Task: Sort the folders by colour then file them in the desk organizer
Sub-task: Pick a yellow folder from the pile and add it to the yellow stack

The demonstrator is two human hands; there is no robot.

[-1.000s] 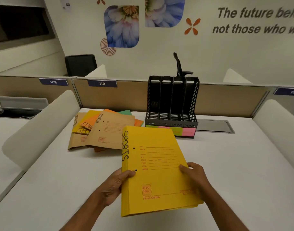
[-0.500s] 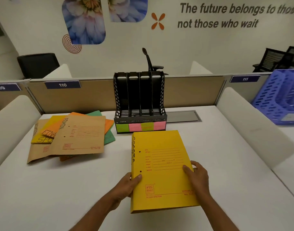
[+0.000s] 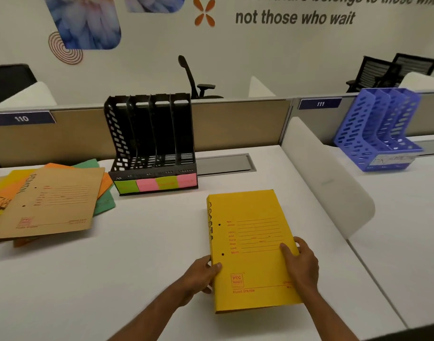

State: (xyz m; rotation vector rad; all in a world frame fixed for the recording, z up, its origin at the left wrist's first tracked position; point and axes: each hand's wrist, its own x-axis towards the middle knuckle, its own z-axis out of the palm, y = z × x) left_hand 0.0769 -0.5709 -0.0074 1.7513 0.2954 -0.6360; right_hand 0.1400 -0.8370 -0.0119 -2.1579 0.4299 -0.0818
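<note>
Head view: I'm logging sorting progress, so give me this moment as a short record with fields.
held: yellow folder, gripped by left hand and right hand
unsorted: folder pile at desk's left, brown on top
organizer: black organizer, slots look empty
slot labels: green, pink, green, pink
other: blue organizer on neighbouring desk
</note>
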